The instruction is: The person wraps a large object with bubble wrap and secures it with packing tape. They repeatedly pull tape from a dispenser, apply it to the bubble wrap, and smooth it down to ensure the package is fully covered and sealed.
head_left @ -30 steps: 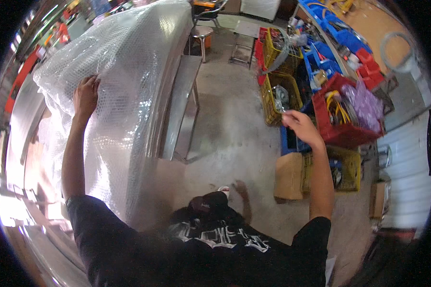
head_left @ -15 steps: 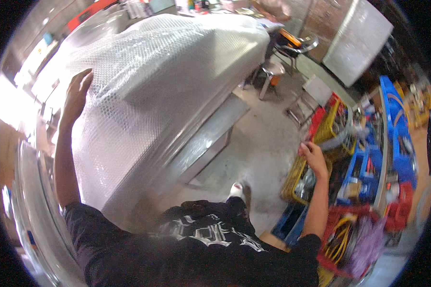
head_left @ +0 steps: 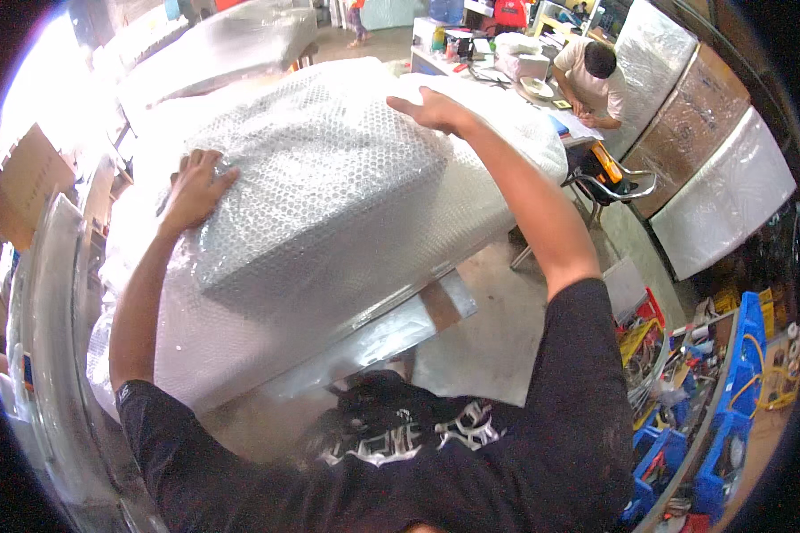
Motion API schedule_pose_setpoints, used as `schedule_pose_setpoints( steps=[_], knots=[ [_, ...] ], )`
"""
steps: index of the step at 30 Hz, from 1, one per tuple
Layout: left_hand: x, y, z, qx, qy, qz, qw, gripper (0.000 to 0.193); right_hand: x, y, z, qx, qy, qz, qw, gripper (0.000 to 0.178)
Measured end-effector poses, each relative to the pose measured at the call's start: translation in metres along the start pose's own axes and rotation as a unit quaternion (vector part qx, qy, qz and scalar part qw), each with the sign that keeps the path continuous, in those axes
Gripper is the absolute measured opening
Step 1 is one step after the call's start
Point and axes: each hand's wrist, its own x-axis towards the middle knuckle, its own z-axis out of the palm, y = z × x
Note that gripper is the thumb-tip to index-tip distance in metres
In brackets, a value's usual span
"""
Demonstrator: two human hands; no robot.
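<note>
A large box-shaped bundle in bubble wrap (head_left: pixel 320 169) lies before me on a broad, wrap-covered surface (head_left: pixel 267 342). What is inside the wrap cannot be made out. My left hand (head_left: pixel 196 189) rests on the bundle's left side, fingers spread over the crinkled plastic. At the far right upper edge, my right hand (head_left: pixel 434 111) reaches across with its fingers stretched out and apart, touching or just over the wrap. Neither hand grips anything.
Below the wrapped surface lies a shiny flat panel (head_left: pixel 364 351). Blue bins (head_left: pixel 738 426) with tools and parts line the right. Another person (head_left: pixel 591 80) sits at a cluttered desk at the back right, near wrapped panels (head_left: pixel 729 195). A cardboard box (head_left: pixel 31 186) stands left.
My right hand has moved from beside the bins on the right up to the bundle's far edge. My left hand now lies spread on the wrap. The view has shifted, showing the seated person.
</note>
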Motion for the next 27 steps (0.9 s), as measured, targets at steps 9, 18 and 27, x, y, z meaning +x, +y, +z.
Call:
schedule_pose_setpoints(
  steps=[9,18,27],
  knots=[
    [0.005,-0.006,-0.033,0.022,0.242,0.017,0.97,0.034,0.02,-0.002,-0.017,0.096,0.059,-0.188,0.976,0.056],
    [0.012,-0.023,-0.042,0.125,0.266,-0.011,0.956,0.04,0.032,0.002,-0.019,0.125,0.175,-0.237,0.948,0.04],
    [0.015,-0.021,0.023,0.109,0.116,-0.041,0.986,0.035,0.046,0.0,0.004,0.024,0.034,-0.308,0.951,0.043]
  ],
)
